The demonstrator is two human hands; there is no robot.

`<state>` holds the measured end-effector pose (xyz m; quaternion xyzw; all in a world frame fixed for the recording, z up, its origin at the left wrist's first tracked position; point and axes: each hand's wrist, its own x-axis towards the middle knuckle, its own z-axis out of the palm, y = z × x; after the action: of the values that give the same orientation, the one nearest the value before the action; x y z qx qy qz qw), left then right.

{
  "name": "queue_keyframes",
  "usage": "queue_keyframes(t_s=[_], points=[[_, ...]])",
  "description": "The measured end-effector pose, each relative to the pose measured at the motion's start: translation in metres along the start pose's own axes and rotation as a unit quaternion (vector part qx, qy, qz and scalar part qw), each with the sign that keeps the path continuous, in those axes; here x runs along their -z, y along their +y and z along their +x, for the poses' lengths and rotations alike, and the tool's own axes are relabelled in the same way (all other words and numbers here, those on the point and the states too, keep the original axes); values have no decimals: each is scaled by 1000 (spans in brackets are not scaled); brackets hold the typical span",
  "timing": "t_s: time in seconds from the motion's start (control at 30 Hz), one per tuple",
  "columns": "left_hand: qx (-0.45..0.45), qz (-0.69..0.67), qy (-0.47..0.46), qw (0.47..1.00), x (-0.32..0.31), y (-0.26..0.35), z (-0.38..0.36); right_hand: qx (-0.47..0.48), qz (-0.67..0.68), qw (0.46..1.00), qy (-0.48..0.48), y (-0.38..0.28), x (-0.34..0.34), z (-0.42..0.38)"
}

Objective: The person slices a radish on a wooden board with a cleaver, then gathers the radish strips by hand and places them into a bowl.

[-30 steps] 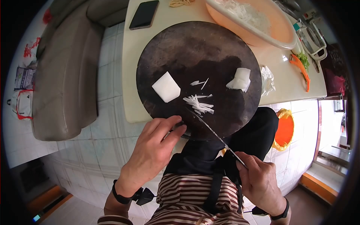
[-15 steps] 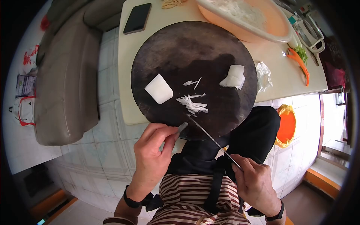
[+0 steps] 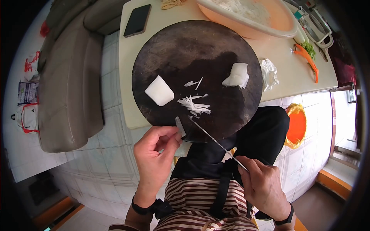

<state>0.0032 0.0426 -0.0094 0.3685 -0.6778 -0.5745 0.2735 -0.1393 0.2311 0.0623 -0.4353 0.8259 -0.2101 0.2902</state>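
Observation:
Pinched between the thumb and fingers of my left hand [image 3: 156,154] is a thin, translucent white slice [image 3: 179,127], probably radish, raised at the near edge of the round dark chopping board [image 3: 192,42]. My right hand [image 3: 262,184] grips a knife [image 3: 216,142], seen almost edge-on, its tip just short of a small pile of white shreds [image 3: 194,106]. A few loose shreds [image 3: 198,83] lie beyond the pile. To the left sits a flat-sided white chunk [image 3: 159,91]; stacked white slices [image 3: 237,75] rest at the right.
The board lies on a cream table [image 3: 275,50]. Around it are a phone [image 3: 137,20], a peach basin [image 3: 285,29] holding white shreds, crumpled clear plastic [image 3: 269,73] and an orange peeler [image 3: 307,61]. An orange bin [image 3: 296,125] stands right; a grey sofa [image 3: 73,88] is left.
My left hand has turned the slice more upright and shifted it slightly left. The knife stays in my right hand, nearly unmoved. The whole view has shifted a little.

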Motion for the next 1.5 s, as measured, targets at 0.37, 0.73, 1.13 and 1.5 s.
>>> queue_keyframes(t_s=[0.37,0.73,1.13,1.5], points=[[-12,71,20,997,-16,-3,-13,56,-55,997,-6,-4,3,0],[-255,283,7,925,-3,-10,-27,143,-168,975,-4,-11,19,10],[-288,345,-96,888,3,-27,-28,184,-194,963,-41,-3,18,32],[-303,358,-84,879,3,-33,-28,198,-199,956,-88,-6,28,52]])
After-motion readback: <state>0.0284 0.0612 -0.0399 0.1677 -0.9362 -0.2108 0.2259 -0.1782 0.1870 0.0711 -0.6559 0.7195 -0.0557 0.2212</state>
